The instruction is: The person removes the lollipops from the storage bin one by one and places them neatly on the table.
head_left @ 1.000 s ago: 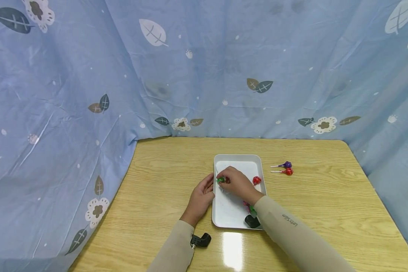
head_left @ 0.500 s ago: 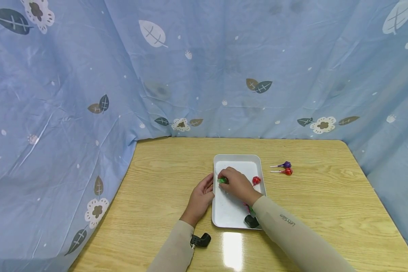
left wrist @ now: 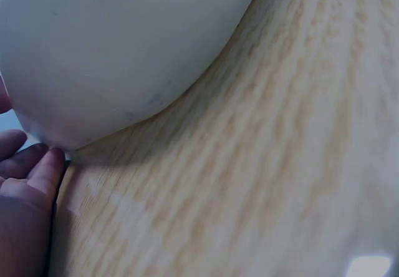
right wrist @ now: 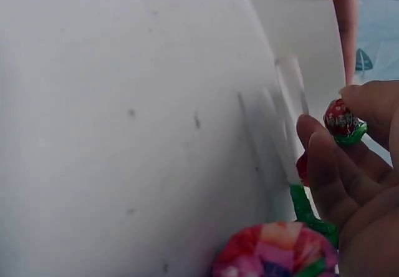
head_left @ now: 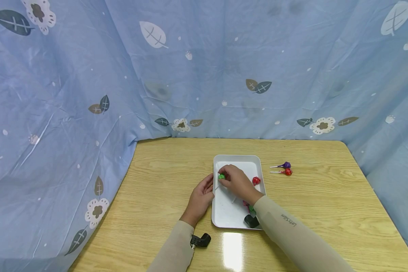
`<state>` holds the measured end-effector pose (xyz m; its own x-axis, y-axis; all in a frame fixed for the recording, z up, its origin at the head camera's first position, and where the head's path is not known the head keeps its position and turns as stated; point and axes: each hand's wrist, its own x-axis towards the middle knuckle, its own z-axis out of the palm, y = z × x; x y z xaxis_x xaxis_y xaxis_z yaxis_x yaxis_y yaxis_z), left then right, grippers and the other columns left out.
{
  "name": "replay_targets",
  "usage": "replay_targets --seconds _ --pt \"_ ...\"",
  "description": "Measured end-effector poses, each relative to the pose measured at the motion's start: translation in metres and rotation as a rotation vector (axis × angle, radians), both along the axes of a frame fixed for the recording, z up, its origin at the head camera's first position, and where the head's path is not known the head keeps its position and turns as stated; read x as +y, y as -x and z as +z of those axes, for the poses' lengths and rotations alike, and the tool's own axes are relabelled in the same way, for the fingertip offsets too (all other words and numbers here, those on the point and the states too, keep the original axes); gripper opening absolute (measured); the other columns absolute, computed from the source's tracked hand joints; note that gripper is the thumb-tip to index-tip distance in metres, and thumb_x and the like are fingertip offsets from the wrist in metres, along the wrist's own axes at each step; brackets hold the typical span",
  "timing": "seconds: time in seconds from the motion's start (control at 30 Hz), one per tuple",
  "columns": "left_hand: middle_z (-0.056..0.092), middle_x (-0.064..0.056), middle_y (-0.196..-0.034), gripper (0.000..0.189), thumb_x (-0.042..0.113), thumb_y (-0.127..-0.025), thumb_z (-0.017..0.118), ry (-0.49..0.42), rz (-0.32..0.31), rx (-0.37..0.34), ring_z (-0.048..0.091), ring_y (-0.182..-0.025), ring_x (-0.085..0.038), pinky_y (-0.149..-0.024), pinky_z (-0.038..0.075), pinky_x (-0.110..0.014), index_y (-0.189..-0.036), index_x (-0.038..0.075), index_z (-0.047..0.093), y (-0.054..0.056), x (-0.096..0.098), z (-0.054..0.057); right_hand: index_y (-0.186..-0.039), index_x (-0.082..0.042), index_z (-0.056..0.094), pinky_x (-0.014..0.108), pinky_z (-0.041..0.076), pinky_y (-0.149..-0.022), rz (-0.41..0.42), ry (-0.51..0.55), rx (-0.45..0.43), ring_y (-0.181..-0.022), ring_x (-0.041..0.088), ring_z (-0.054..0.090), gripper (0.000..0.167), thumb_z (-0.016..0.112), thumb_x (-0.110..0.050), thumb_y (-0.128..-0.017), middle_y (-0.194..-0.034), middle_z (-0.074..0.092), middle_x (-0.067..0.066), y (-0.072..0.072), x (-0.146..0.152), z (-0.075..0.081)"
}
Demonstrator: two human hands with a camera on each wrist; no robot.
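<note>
My right hand is over the white tray and pinches a lollipop with a green and red wrapper between thumb and finger. In the right wrist view this lollipop's round head shows at the fingertips. Below the fingers lies another lollipop with a green twisted wrapper neck and a white stick, partly hidden by the hand. My left hand rests against the tray's left side, fingers extended along the outer wall. In the left wrist view its fingers sit at the tray's base.
Inside the tray a red lollipop lies near the right wall, and pink and green wrappers show beside the right sleeve. On the wooden table, right of the tray, a purple lollipop and a red lollipop lie side by side.
My right hand has shifted slightly away from me and turned the lollipop, so more of its green wrapper shows. White sticks have come into sight below the hand. The left hand has stayed still.
</note>
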<state>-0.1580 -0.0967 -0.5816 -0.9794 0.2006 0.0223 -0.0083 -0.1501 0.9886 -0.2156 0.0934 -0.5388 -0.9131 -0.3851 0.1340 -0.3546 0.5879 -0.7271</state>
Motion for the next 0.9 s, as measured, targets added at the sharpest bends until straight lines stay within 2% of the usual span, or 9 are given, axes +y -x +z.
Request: replay_targets --seconds 0.43,0.67,0.9 --pt "0.044 -0.019 -0.167 0.075 -0.013 -0.094 0.049 -0.017 -0.009 0.012 0.048 -0.150 -0.033 -0.116 0.046 -0.037 -0.167 0.000 0.038 0.000 0.000 0.002 -0.120 -0.003 0.073 0.038 0.062 -0.085 -0.003 0.118 -0.019 -0.095 0.020 0.066 0.024 0.075 0.001 -0.096 -0.113 0.064 0.005 0.003 0.011 0.005" --pt "0.045 -0.017 -0.167 0.074 -0.011 -0.095 0.050 0.004 0.006 0.008 0.048 -0.149 -0.032 -0.114 0.048 -0.035 -0.167 0.001 0.039 0.001 0.001 0.003 -0.120 -0.003 0.075 0.041 0.062 -0.087 -0.047 0.140 -0.044 -0.101 0.024 0.067 0.021 0.076 -0.001 -0.099 -0.120 0.059 0.010 0.006 0.023 0.010" --pt "0.046 -0.015 -0.166 0.073 -0.009 -0.096 0.051 0.021 0.005 -0.001 0.049 -0.149 -0.030 -0.115 0.048 -0.034 -0.167 0.000 0.039 0.000 0.001 0.004 -0.127 -0.007 0.071 0.044 0.062 -0.089 -0.100 0.135 -0.086 -0.106 0.026 0.068 0.026 0.077 -0.006 -0.101 -0.127 0.065 0.009 0.006 0.031 0.015"
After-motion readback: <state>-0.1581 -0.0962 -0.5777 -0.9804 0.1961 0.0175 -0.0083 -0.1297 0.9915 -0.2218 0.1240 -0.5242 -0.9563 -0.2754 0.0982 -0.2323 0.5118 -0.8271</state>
